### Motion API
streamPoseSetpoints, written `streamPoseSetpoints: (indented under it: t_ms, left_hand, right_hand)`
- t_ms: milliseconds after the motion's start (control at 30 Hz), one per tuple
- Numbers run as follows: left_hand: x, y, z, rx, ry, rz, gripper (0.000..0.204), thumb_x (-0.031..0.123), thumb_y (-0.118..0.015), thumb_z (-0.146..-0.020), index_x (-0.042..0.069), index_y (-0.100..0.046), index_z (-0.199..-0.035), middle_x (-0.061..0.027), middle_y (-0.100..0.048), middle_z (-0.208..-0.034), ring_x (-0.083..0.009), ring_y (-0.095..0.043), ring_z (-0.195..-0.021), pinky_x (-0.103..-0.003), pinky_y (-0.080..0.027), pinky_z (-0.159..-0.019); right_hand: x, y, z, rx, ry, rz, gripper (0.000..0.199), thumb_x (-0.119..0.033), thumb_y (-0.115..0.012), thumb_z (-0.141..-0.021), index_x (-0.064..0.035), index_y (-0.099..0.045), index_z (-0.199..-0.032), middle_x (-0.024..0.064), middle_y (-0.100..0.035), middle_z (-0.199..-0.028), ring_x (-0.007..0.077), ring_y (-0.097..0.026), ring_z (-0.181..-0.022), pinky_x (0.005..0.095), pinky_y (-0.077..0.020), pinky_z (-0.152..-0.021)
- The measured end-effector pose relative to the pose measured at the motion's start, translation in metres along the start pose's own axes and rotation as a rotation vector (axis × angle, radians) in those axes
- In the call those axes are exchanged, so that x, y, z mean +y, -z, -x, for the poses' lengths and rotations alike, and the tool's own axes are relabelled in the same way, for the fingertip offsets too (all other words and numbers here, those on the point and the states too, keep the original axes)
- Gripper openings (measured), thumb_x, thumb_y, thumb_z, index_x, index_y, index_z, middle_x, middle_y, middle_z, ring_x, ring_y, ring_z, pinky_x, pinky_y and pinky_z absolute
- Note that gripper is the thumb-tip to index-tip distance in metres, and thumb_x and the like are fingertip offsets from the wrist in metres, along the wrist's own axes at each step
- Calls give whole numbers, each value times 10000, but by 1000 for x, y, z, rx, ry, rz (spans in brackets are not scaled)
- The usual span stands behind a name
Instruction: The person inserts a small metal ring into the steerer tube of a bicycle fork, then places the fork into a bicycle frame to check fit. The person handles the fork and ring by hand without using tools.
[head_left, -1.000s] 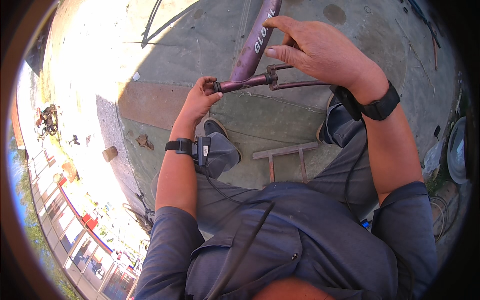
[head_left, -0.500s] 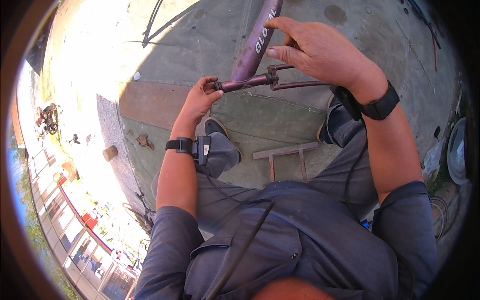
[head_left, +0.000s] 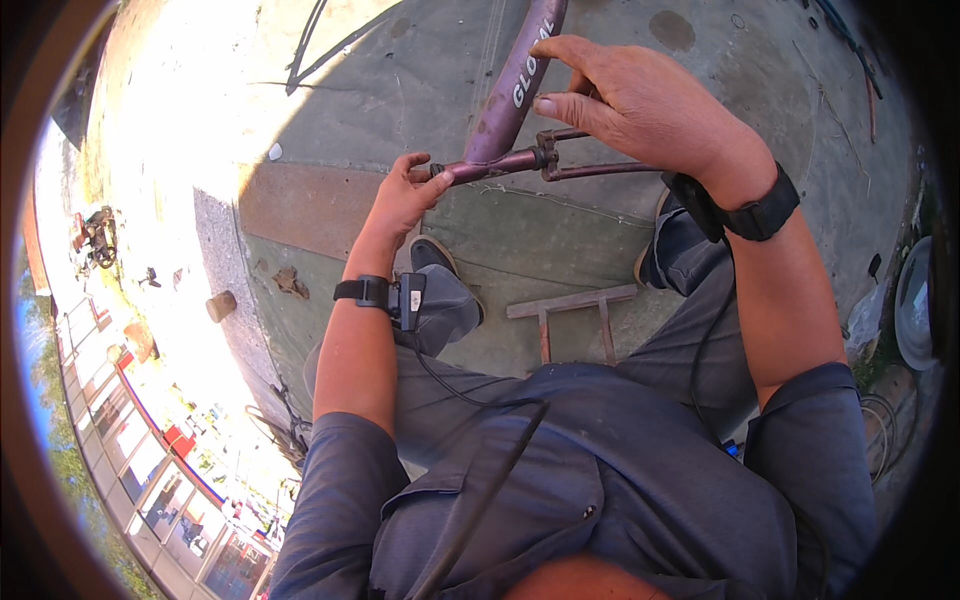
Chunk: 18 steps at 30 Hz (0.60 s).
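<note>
A purple bicycle frame [head_left: 507, 98] comes in from the top edge, its thick tube meeting a short head tube [head_left: 497, 167] that lies nearly level. My left hand [head_left: 405, 200] pinches the left end of the head tube, thumb and fingers around a dark headset ring [head_left: 436, 171]. From the tube's right end a thin-legged fork [head_left: 600, 171] runs rightward, partly beneath my right hand [head_left: 640, 105]. That hand hovers over the fork, index finger and thumb apart, the index tip overlapping the thick tube; whether it touches cannot be told. Its other fingers are curled and partly hidden.
Between my feet stands a rusty metal stand [head_left: 572, 302]. Greenish cloth [head_left: 560, 235] and a brown board [head_left: 310, 205] cover the ground. A round pale basin [head_left: 914, 305] is at the far right, and a brown block [head_left: 221, 306] at the left. A black cable [head_left: 490, 490] crosses my front.
My left thumb and fingers have shifted slightly on the head tube's end, covering more of the dark ring. The right hand and the frame look almost unmoved.
</note>
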<state>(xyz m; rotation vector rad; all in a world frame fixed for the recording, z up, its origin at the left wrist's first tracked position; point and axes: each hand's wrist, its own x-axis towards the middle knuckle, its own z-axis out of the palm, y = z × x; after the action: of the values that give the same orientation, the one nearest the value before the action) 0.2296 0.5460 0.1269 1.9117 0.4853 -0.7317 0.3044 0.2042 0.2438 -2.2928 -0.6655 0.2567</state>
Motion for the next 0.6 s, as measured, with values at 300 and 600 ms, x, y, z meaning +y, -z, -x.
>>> streamPoseSetpoints:
  t_ms: [300,600]
  left_hand:
    - [-10,0,-3,-11,-188,-17,507,278,-675,-1011,-47,-533,-1373,-172,-687,-1166,-220,-725,-929,-302,-563,-717]
    - [2,7,-5,-140,263,59,520,167,-722,-973,-34,-500,-1400,-130,-673,-1171,-198,-668,-1059,-305,-539,-845]
  right_hand:
    - [-1,1,1,1,-1,-11,511,-426,-640,-989,-35,-615,-1317,190,-726,-884,414,-686,-863,504,-516,-727]
    - [2,-1,1,42,65,27,509,-392,-637,-1021,-39,-570,-1382,132,-690,-822,337,-662,-757,437,-486,-665]
